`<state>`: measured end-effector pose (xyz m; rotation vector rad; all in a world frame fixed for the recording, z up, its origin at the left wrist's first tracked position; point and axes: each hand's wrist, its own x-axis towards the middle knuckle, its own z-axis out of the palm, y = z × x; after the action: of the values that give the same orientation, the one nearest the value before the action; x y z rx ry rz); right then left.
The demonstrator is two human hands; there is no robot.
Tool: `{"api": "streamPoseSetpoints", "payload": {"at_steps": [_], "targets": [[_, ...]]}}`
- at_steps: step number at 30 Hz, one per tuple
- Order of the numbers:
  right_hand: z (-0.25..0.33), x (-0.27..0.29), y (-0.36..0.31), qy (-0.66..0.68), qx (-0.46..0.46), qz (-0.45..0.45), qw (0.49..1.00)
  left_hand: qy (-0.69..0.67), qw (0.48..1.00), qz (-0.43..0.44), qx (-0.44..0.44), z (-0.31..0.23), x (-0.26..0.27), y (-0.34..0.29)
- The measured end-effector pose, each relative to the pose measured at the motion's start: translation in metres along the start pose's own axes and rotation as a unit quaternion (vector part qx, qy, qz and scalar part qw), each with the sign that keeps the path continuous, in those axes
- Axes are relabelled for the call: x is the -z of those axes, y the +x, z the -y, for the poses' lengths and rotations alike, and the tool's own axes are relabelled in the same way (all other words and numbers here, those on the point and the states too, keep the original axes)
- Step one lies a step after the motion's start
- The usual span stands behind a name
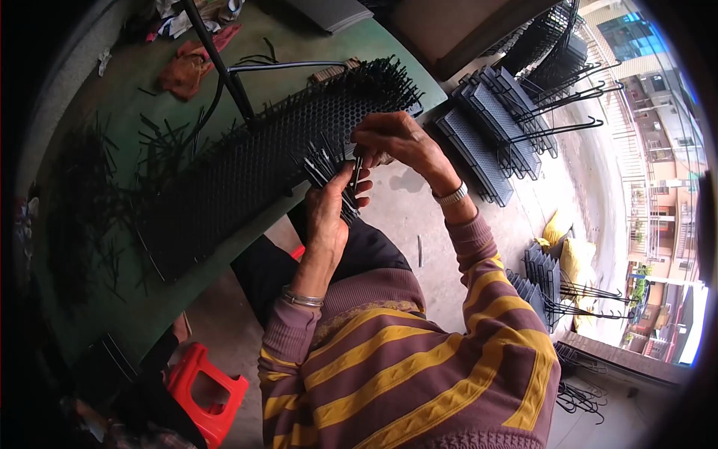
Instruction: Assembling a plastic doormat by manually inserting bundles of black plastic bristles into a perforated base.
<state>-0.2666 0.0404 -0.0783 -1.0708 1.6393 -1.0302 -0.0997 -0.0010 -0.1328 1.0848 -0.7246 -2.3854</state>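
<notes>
In my left hand (327, 209) is a bundle of thin black strips (320, 166), gripped upright with their ends fanning out above the thumb. My right hand (404, 142) is closed in a pinch just beside it, and a short dark strip (358, 162) shows below its fingertips, close to the left fingers. Beyond both hands, a long black perforated mesh panel (262, 161) lies slantwise on the green table (359, 45). A heap of similar black strips (385, 82) sits at the panel's far right end.
More black strips (97, 202) are strewn at the table's left. Orange-red cloth or plastic (187, 71) and a dark metal post (224, 67) stand out farther back. Black mesh racks with hooks (486, 120) are stacked at right. A red stool (206, 389) is at lower left.
</notes>
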Motion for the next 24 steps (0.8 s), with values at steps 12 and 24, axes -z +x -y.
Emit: {"api": "streamPoseSetpoints", "payload": {"at_steps": [12,24], "targets": [[-0.015,0.011,0.045,-0.094,0.242,-0.343,0.903,-0.117,0.988,0.027,0.092,0.012,0.003,0.015],[-0.019,0.014,0.05,-0.174,0.263,-0.36,0.878,-0.125,0.987,0.023,0.097,0.015,0.005,0.018]]}}
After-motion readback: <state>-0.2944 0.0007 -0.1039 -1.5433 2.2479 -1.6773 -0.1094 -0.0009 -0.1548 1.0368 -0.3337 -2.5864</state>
